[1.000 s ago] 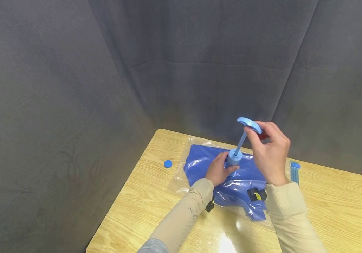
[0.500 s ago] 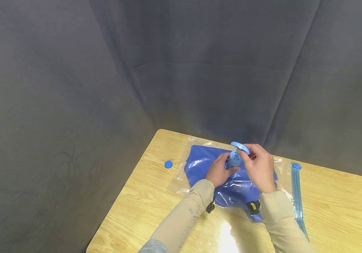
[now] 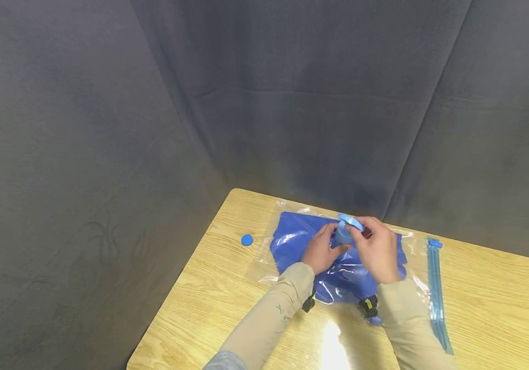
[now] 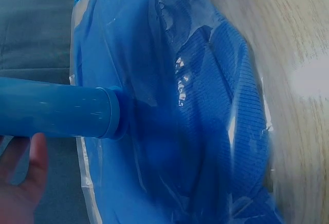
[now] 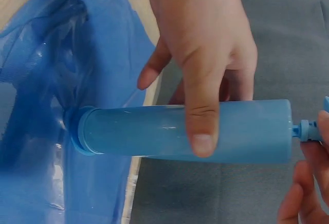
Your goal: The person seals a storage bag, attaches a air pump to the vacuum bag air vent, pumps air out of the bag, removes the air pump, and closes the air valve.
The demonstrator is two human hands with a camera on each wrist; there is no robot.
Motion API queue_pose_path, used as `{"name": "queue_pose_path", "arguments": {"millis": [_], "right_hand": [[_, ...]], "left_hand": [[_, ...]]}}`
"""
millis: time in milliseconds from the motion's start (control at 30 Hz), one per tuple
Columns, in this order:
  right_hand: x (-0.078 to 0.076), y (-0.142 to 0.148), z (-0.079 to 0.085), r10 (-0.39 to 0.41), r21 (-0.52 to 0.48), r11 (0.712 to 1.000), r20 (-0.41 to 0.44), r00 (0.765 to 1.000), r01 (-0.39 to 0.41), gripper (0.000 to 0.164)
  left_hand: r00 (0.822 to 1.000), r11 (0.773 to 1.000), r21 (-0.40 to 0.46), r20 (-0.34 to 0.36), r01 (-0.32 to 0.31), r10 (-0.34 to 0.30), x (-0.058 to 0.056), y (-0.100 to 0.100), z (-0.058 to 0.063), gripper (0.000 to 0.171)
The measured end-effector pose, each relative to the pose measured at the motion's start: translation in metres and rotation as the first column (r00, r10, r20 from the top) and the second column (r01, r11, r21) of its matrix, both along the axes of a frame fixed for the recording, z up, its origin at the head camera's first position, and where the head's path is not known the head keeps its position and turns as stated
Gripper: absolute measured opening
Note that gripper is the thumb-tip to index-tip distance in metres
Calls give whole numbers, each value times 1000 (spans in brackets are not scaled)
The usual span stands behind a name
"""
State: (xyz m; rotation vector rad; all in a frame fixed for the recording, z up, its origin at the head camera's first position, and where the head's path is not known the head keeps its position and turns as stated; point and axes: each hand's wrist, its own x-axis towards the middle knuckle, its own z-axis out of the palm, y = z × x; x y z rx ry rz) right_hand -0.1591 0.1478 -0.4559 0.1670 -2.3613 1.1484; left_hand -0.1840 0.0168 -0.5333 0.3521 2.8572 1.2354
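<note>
A light-blue hand pump stands upright on a clear plastic storage bag. Inside the bag lies a blue ribbed garment. In the left wrist view the pump's lower end meets a round valve on the bag. My left hand grips the barrel, its thumb lying across it in the right wrist view. My right hand holds the pump's curved handle, just above the barrel top. Only a short piece of the rod shows there.
A round blue cap lies on the wooden table left of the bag. The bag's zip strip, with a blue slider, runs along its right side. A dark grey curtain hangs behind the table.
My right hand has moved down and slightly left with the handle, and the long rod has gone into the barrel. My left hand has stayed on the barrel.
</note>
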Motion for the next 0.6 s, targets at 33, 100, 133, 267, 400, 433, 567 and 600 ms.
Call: {"name": "queue_pose_path", "arguments": {"millis": [33,100,133,267,400,433,567,600], "right_hand": [[0,0,-1,0,1,1000,0,1000,0,13],[-1,0,-4,2,-1,1000,0,1000,-2,14],[-1,0,-4,2,-1,1000,0,1000,-2,14],[-1,0,-7,4,-10,1000,6,1000,-4,14],[-1,0,-7,5,-12,1000,14,1000,-4,13],[-1,0,-7,3,-12,1000,16,1000,-3,13],[-1,-1,-7,-3,-2,1000,14,1000,3,14],[0,-1,-7,-5,0,1000,12,1000,5,14]], "left_hand": [[1000,1000,2,-1,-1,1,0,0,0,56],[1000,1000,2,-2,0,0,0,0,0,55],[1000,1000,2,-3,0,0,0,0,0,55],[1000,1000,2,-8,-3,3,0,1,0,54],[1000,1000,-2,-9,-7,7,0,1,1,54],[1000,1000,-3,-8,-7,7,0,1,1,54],[1000,1000,-4,-5,-2,2,1,1,1,54],[1000,1000,-4,-6,-1,1,1,1,1,54]]}}
